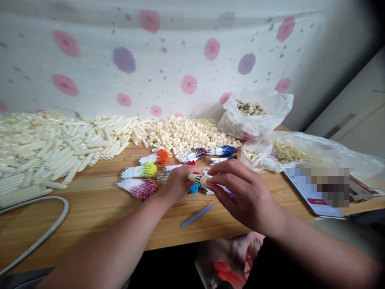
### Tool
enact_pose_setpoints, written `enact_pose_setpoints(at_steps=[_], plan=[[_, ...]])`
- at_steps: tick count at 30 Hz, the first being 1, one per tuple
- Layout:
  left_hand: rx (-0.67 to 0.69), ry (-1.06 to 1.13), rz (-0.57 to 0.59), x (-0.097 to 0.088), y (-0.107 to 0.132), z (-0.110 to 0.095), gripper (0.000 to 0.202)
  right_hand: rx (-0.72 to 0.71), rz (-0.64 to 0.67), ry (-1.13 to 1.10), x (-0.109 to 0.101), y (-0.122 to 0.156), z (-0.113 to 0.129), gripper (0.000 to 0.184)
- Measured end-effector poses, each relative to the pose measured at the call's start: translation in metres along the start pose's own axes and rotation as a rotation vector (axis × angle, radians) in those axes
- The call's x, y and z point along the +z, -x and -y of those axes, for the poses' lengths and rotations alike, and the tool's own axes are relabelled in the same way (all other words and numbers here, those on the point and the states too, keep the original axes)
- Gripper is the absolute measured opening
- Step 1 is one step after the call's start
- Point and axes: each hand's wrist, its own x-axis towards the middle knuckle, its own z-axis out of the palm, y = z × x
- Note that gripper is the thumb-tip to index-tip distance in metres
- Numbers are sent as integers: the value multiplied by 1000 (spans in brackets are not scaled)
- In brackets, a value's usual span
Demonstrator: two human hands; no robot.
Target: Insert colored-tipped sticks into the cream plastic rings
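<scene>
A short cream pen barrel [197,179] with dark slots around it is held above the table between my hands. My left hand [178,185] is closed around its left end and hides part of it. The fingertips of my right hand [245,192] pinch its right end; whether a separate small part sits there I cannot tell. Behind and under my hands lie banded bundles of pen refills with coloured tips: pink [138,188], yellow-green [140,170], orange [155,156], dark blue [222,151] and blue [194,188]. Purple tweezers [197,216] lie in front of my hands.
Long cream pen tubes [75,150] are heaped at the left, short slotted barrels [183,134] at the back. Plastic bags of small parts [255,116] and cream pieces [291,152] stand at the right, near a tablet [309,192]. A white cable [64,208] curves at the left.
</scene>
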Motion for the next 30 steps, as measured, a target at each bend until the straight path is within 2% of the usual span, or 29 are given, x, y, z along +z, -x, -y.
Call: enact_pose_setpoints(at_steps=[7,12,13,15,17,19,23,27,30], plan=[[-117,-206,48,0,3,0,14,78,-8,-58,1,-4,-7,8],[-222,-251,85,4,2,-6,12,253,22,-169,6,-1,-26,12],[-250,-219,88,5,1,-8,11,307,9,-189,8,-1,-32,11],[-277,-80,117,8,1,-12,22,454,-50,-252,10,0,-44,11],[-260,131,181,10,1,-16,34,609,-122,-350,10,0,-53,14],[-248,350,259,13,2,-18,36,702,-142,-474,11,-1,-56,17],[-302,591,310,16,4,-18,37,711,-136,-672,18,-3,-50,21],[-349,608,285,16,5,-20,37,678,-171,-695,26,-4,-46,22],[-373,588,275,14,5,-24,38,633,-150,-668,32,-4,-46,29]])
